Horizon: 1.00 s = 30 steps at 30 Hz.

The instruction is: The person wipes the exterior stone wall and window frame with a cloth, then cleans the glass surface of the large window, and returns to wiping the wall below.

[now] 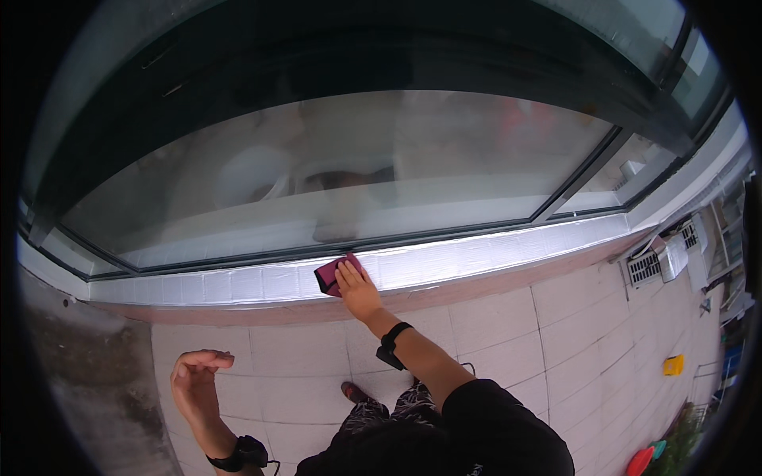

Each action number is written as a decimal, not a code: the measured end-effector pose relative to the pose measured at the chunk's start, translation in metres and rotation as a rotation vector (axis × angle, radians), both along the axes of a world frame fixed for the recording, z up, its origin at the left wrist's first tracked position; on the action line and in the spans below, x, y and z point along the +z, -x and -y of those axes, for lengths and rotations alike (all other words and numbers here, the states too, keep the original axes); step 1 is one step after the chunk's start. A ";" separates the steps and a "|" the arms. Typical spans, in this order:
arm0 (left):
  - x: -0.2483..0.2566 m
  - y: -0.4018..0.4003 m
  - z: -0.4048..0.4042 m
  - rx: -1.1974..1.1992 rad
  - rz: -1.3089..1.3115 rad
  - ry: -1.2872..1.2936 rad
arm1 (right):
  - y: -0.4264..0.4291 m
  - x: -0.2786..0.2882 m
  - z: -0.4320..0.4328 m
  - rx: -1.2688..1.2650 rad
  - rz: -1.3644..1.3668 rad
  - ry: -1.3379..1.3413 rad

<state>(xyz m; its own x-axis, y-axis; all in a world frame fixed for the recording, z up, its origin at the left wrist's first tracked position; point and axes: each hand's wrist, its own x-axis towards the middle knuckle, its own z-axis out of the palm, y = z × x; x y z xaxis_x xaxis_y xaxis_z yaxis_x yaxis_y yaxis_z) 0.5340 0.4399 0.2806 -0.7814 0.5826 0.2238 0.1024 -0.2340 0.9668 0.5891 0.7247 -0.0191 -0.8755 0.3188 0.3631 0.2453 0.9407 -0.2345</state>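
Note:
My right hand [358, 291] lies flat, fingers extended, on a folded maroon cloth with dark edging [328, 278]. The cloth rests on a silvery, foil-like window sill [449, 260], close to the lower edge of the window frame. Behind it stands a large window pane [446, 149] with blurred reflections. My left hand [199, 375] is raised over the tiled floor at lower left, fingers bent and nothing seen in it. Each wrist wears a black band with a small device.
Below the sill runs a pinkish wall ledge [417, 302] above pale floor tiles [500, 321]. At right are a white unit with a black grille [644, 269] and a yellow object [673, 365]. Red [640, 461] and green objects lie near plants at lower right.

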 end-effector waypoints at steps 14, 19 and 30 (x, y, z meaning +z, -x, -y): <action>0.011 -0.086 -0.166 -0.248 -0.038 0.069 | -0.254 -0.009 -0.270 -0.564 0.050 -0.012; 0.015 -0.083 -0.160 -0.240 -0.049 0.094 | -0.292 -0.013 -0.309 -0.949 0.195 0.000; 0.001 -0.007 -0.036 0.007 -0.054 0.023 | -0.185 -0.017 -0.188 -0.810 -0.058 -0.097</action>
<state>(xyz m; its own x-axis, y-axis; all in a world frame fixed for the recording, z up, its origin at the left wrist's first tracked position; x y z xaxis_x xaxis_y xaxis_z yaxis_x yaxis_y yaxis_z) 0.5410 0.4762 0.2816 -0.7723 0.5829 0.2525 0.1562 -0.2109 0.9649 0.7746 0.9130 -0.0363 -0.3661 0.8095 0.4590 0.8476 0.4937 -0.1947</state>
